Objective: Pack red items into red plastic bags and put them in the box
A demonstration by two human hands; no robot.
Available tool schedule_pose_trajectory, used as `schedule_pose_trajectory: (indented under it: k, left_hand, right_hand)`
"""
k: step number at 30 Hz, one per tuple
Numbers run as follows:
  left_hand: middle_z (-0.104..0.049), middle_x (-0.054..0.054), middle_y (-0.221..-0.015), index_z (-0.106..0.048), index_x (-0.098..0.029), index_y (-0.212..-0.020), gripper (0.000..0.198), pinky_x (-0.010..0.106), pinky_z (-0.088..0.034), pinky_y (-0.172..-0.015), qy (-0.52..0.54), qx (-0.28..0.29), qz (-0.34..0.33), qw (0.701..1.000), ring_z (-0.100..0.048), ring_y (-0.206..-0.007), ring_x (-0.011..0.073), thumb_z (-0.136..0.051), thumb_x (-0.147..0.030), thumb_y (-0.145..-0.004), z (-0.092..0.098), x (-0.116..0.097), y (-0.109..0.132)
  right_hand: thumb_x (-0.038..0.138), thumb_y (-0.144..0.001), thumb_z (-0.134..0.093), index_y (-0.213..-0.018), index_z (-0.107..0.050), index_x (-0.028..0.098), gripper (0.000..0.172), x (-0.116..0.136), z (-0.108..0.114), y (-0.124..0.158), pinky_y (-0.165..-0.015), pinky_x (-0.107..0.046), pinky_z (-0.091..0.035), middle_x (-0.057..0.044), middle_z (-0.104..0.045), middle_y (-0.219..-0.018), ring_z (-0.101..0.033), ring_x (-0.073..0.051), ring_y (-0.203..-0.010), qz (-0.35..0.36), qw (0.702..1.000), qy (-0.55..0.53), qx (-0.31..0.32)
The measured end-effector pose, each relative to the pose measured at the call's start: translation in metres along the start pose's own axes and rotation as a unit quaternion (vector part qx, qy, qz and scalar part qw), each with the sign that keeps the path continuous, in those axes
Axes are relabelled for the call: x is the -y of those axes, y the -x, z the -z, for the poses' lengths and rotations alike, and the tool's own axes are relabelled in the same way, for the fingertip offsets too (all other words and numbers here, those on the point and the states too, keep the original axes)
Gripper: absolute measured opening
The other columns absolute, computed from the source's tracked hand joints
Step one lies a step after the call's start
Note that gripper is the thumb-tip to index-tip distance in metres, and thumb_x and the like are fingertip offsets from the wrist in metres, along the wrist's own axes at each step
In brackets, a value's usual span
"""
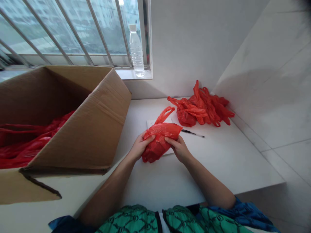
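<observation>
Between my two hands is a bunched red plastic bag (157,147), held above the white table with a handle loop sticking up at its top. My left hand (141,145) grips its left side, thumb on the front. On the right side, my right hand (179,147) pinches it with the thumb in front; the other fingers are mostly hidden behind. Whether anything is inside the bag I cannot tell. Partly covered by the bag, a white paper pad (150,123) lies on the table. A black pen (193,133) rests just beyond my right hand.
A pile of red plastic bags (201,108) lies at the back right by the wall. To the left stands an open cardboard box (97,129) with red bags (43,139) inside. A clear water bottle (137,51) stands on the sill of the barred window.
</observation>
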State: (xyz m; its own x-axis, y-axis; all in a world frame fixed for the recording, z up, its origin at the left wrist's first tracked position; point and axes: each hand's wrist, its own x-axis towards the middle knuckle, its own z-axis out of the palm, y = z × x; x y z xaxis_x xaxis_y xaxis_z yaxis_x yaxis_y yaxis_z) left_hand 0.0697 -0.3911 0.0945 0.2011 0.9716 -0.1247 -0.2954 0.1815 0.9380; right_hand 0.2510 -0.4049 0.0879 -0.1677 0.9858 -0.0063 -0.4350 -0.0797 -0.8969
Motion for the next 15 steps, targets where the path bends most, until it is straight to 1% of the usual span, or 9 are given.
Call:
schedule_pose_trajectory:
  k: [3, 5, 8, 12, 13, 15]
  left_hand:
    - [-0.075, 0.006, -0.089, -0.070, -0.015, -0.096, 0.033, 0.029, -0.054, -0.074, 0.010, -0.010, -0.004, 1.000, -0.069, -0.074, 0.0195, -0.080, -0.038, -0.074, -0.002, 0.001, 0.000]
    - [-0.075, 0.006, -0.088, -0.069, -0.015, -0.099, 0.035, 0.029, -0.054, -0.072, 0.021, -0.022, -0.007, 0.999, -0.069, -0.072, 0.0190, -0.080, -0.038, -0.074, -0.003, 0.003, 0.001]
    - [-0.074, 0.007, -0.090, -0.069, -0.014, -0.103, 0.039, 0.028, -0.055, -0.071, 0.032, -0.024, 0.002, 0.999, -0.069, -0.075, 0.0200, -0.079, -0.037, -0.073, -0.003, 0.007, 0.001]
    - [-0.074, 0.010, -0.097, -0.069, -0.013, -0.106, 0.042, 0.031, -0.055, -0.079, 0.014, 0.016, 0.021, 1.000, -0.071, -0.088, 0.0246, -0.078, -0.038, -0.073, -0.003, 0.009, 0.002]
    - [-0.074, 0.011, -0.099, -0.069, -0.013, -0.107, 0.043, 0.032, -0.055, -0.081, 0.007, 0.021, 0.019, 1.000, -0.070, -0.090, 0.0251, -0.077, -0.039, -0.074, -0.004, 0.009, 0.002]
    - [-0.074, 0.011, -0.101, -0.069, -0.014, -0.107, 0.041, 0.032, -0.054, -0.083, 0.001, 0.011, 0.010, 1.000, -0.070, -0.091, 0.0245, -0.077, -0.040, -0.076, -0.007, 0.009, 0.003]
  right_hand:
    - [0.035, -0.075, -0.076, -0.107, -0.070, 0.021, 0.036, 0.000, 0.000, 0.000, -0.097, -0.044, -0.051, -0.006, -0.073, -0.112, -0.067, -0.028, -0.108, -0.008, 1.000, -0.021, -0.005]
    - [0.038, -0.078, -0.073, -0.108, -0.069, 0.021, 0.034, 0.000, 0.000, 0.000, -0.093, -0.043, -0.053, -0.006, -0.073, -0.111, -0.067, -0.028, -0.105, -0.014, 0.999, -0.034, -0.006]
    - [0.042, -0.082, -0.070, -0.110, -0.068, 0.021, 0.035, 0.001, 0.000, -0.001, -0.094, -0.043, -0.052, -0.006, -0.072, -0.113, -0.067, -0.027, -0.106, 0.007, 0.999, -0.037, -0.017]
    - [0.042, -0.082, -0.071, -0.108, -0.068, 0.022, 0.033, 0.006, 0.000, -0.002, -0.099, -0.042, -0.049, -0.005, -0.072, -0.112, -0.065, -0.025, -0.107, 0.072, 0.996, 0.026, -0.048]
    - [0.043, -0.082, -0.070, -0.107, -0.068, 0.022, 0.032, 0.008, 0.000, -0.002, -0.099, -0.042, -0.049, -0.005, -0.072, -0.111, -0.065, -0.025, -0.106, 0.081, 0.994, 0.047, -0.052]
    - [0.044, -0.082, -0.069, -0.106, -0.067, 0.023, 0.031, 0.011, 0.000, 0.000, -0.097, -0.041, -0.050, -0.004, -0.072, -0.108, -0.065, -0.024, -0.103, 0.091, 0.991, 0.082, -0.051]
